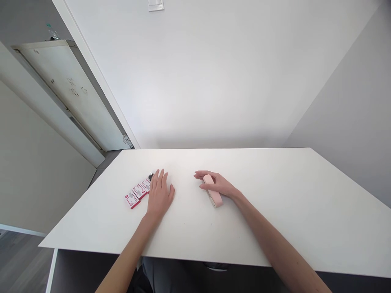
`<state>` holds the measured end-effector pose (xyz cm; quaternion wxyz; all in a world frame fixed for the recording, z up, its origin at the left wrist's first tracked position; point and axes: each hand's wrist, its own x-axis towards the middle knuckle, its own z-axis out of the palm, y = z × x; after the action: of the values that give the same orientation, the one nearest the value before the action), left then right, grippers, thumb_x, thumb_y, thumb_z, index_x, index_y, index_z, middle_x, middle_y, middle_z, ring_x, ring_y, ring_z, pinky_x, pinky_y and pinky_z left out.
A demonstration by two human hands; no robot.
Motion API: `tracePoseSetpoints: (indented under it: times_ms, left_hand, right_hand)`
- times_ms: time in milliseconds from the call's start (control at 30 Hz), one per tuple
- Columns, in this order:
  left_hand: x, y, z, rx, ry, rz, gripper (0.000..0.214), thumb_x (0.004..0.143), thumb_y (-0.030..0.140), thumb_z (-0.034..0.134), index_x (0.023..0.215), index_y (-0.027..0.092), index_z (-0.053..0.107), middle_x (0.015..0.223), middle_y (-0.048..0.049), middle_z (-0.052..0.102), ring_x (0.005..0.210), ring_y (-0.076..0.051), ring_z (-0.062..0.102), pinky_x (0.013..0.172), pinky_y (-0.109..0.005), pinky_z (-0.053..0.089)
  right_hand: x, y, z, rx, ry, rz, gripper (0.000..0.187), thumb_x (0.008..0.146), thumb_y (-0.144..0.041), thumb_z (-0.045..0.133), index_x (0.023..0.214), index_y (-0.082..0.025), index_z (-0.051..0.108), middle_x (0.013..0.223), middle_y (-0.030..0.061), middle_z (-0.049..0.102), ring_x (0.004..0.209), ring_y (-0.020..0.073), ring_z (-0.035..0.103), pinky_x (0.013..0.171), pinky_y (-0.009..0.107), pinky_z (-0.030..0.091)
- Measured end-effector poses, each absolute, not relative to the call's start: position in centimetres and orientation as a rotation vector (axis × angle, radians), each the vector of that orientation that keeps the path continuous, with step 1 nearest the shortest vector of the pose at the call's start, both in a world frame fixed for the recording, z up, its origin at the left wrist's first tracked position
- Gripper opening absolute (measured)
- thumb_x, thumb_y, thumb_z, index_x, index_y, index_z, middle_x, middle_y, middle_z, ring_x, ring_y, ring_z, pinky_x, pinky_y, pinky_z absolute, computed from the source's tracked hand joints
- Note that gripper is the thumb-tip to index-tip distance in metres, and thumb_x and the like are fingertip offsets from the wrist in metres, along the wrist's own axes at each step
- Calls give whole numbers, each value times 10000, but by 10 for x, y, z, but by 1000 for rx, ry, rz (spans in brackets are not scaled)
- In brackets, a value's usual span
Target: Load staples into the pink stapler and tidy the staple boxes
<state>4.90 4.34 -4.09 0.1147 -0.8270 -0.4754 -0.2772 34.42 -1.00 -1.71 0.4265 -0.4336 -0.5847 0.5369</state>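
Observation:
My right hand (218, 184) is wrapped around a pale pink stapler (215, 197), thumb on one side and fingers on the other. The stapler lies slanted at the middle of the white table. To the left, my left hand (159, 193) rests palm down on the tabletop, fingers stretched out and holding nothing. Beside it are several small red-and-white boxes (132, 200) in a slanting row, the farthest partly covered by the hand. A small black item (150, 176) with a metal part shows by my left fingertips; its kind is mostly hidden.
The white table (275, 183) backs onto a pale wall (214, 73) with a light switch (156, 5) high up. Through a doorway on the left stands a worn white cabinet (70, 89) with a clear bottle (53, 32) on top. Dark-clothed legs show below the table's front edge.

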Motion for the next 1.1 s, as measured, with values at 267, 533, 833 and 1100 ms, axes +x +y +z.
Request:
tracePoseSetpoints:
  times_ms: [267, 533, 833, 1100]
  left_hand:
    - [76, 14, -35, -2740, -1150, -926, 524, 1046, 365, 576, 1519, 218, 403, 1607, -172, 531, 1529, -341, 479, 1211, -564, 474]
    - [97, -8, -25, -3099, -999, -880, 328, 1024, 432, 641, 1306, 267, 627, 1546, -142, 523, 1395, -327, 549, 1139, -556, 510]
    - [102, -8, -22, -3285, -1236, -1104, 289, 1029, 460, 638, 1264, 341, 756, 1437, -73, 650, 1400, -306, 526, 1157, -519, 509]
    - [99, -2, -22, -3132, -1568, -1327, 224, 971, 453, 676, 1097, 290, 764, 1324, -73, 685, 1298, -302, 601, 1115, -489, 507]
  right_hand:
    - [329, -9, -20, -900, -1374, 1492, 749, 790, -411, 931, 1471, -391, 622, 1619, 47, 557, 1553, 307, 457, 1263, 540, 413]
    - [323, -15, -19, -798, -1413, 1727, 899, 800, -361, 930, 1580, -407, 486, 1708, 46, 422, 1583, 313, 406, 1171, 481, 524]
    - [324, -17, -18, -846, -1459, 1720, 894, 800, -390, 918, 1585, -411, 491, 1674, 45, 471, 1487, 314, 523, 1150, 480, 533]
    - [328, -14, -18, -861, -1494, 1662, 809, 782, -445, 924, 1509, -328, 588, 1454, 80, 672, 1282, 311, 671, 1107, 503, 532]
